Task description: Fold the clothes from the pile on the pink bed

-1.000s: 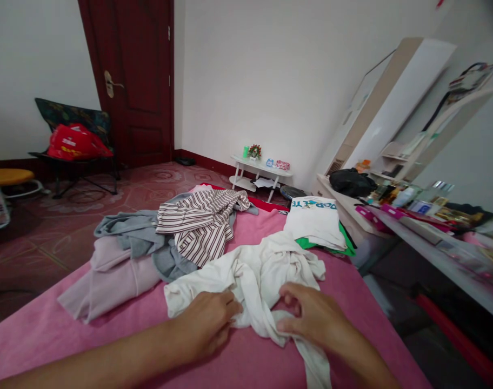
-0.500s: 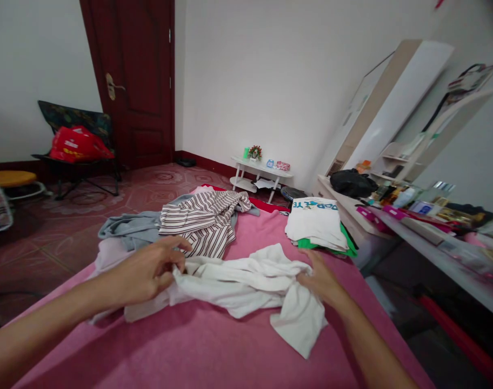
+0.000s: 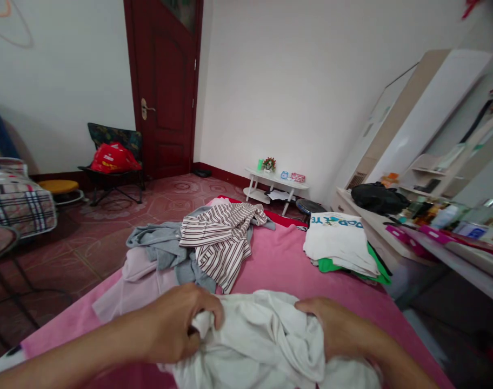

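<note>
White cloth [image 3: 266,335] hung in crumpled folds at the near middle, over a pink cover [image 3: 277,259]. On its left, the left hand [image 3: 177,321] was curled nearly closed round a bunched fold; on its right, the right hand [image 3: 339,329] touched the edge, thumb uppermost, fingertips hidden, its grip impossible to tell. Farther left lay a striped garment [image 3: 224,237]; far right, folded clothes [image 3: 339,246].

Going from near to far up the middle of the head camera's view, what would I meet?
White garment held between left hand and right hand → striped garment → small white table → white wall.
</note>
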A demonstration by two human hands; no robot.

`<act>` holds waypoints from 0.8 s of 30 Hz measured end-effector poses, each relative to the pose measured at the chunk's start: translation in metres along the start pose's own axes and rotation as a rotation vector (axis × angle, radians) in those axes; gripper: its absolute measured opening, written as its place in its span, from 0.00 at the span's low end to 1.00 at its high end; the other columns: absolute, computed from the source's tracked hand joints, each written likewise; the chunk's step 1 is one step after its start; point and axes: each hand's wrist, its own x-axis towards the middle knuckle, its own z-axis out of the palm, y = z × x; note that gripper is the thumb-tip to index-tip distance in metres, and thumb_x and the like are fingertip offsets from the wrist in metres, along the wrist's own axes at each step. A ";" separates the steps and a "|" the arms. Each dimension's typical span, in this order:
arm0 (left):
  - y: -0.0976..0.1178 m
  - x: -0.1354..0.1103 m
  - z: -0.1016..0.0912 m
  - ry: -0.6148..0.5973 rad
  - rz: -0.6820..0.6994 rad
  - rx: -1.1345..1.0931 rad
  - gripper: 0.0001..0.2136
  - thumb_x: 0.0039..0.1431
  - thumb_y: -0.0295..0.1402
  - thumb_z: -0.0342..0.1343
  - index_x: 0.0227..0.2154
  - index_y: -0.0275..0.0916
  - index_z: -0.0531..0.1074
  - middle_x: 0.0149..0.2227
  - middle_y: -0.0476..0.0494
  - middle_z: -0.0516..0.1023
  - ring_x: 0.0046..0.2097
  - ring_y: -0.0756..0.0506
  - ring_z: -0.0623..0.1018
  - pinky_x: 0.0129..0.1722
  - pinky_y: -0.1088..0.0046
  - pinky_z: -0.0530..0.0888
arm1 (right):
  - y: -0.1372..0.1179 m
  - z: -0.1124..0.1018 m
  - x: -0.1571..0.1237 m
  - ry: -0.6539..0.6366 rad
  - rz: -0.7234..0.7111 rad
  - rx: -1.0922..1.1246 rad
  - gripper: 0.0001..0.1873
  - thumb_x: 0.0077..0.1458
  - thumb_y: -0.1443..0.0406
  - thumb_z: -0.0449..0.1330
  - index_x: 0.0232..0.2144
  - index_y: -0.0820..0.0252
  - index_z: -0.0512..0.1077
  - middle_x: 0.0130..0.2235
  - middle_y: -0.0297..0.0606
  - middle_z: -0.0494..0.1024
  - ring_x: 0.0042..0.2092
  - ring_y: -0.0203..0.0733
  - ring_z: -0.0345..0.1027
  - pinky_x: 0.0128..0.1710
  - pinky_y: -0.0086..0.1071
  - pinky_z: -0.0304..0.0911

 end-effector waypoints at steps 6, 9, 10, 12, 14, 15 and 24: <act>0.005 0.000 -0.095 0.394 -0.029 -0.014 0.16 0.45 0.25 0.49 0.38 0.41 0.74 0.32 0.51 0.76 0.30 0.49 0.74 0.27 0.79 0.67 | -0.045 -0.106 0.037 0.079 -0.203 -0.159 0.17 0.37 0.64 0.67 0.35 0.59 0.77 0.35 0.33 0.80 0.36 0.43 0.71 0.35 0.29 0.63; -0.007 0.027 -0.131 0.776 -0.034 0.287 0.16 0.49 0.32 0.53 0.43 0.44 0.74 0.41 0.48 0.76 0.39 0.45 0.76 0.39 0.72 0.71 | -0.055 -0.157 0.073 0.836 -0.179 -0.385 0.21 0.45 0.63 0.64 0.44 0.58 0.74 0.45 0.40 0.76 0.46 0.48 0.68 0.46 0.37 0.62; -0.014 0.039 -0.136 0.835 -0.051 0.392 0.17 0.52 0.37 0.54 0.46 0.45 0.74 0.45 0.46 0.75 0.43 0.42 0.75 0.44 0.68 0.71 | -0.052 -0.168 0.083 1.059 -0.136 -0.474 0.23 0.47 0.62 0.63 0.48 0.58 0.71 0.49 0.43 0.74 0.49 0.51 0.65 0.49 0.41 0.60; -0.034 0.068 -0.133 0.784 -0.082 0.548 0.23 0.55 0.48 0.52 0.51 0.45 0.72 0.52 0.42 0.72 0.50 0.38 0.72 0.52 0.61 0.67 | -0.035 -0.177 0.099 1.303 -0.048 -0.636 0.25 0.50 0.61 0.61 0.52 0.57 0.68 0.53 0.45 0.70 0.53 0.53 0.61 0.52 0.45 0.56; -0.062 0.095 -0.111 0.600 -0.079 0.619 0.27 0.57 0.53 0.47 0.55 0.45 0.70 0.58 0.40 0.67 0.58 0.35 0.66 0.57 0.57 0.62 | -0.002 -0.170 0.108 1.280 0.036 -0.739 0.22 0.53 0.62 0.59 0.51 0.57 0.68 0.52 0.45 0.70 0.52 0.53 0.61 0.51 0.45 0.57; -0.077 0.106 -0.095 0.502 -0.105 0.625 0.28 0.58 0.54 0.46 0.56 0.46 0.68 0.59 0.39 0.66 0.59 0.35 0.65 0.57 0.57 0.61 | 0.021 -0.162 0.110 1.211 0.093 -0.769 0.20 0.54 0.63 0.58 0.50 0.57 0.68 0.51 0.44 0.70 0.51 0.52 0.62 0.50 0.44 0.57; -0.142 0.134 -0.016 0.460 -0.134 0.696 0.36 0.55 0.56 0.50 0.63 0.43 0.58 0.64 0.31 0.57 0.65 0.29 0.54 0.59 0.46 0.50 | 0.207 -0.102 0.058 0.795 0.777 -0.656 0.20 0.58 0.59 0.56 0.49 0.65 0.67 0.50 0.55 0.70 0.51 0.57 0.63 0.41 0.42 0.60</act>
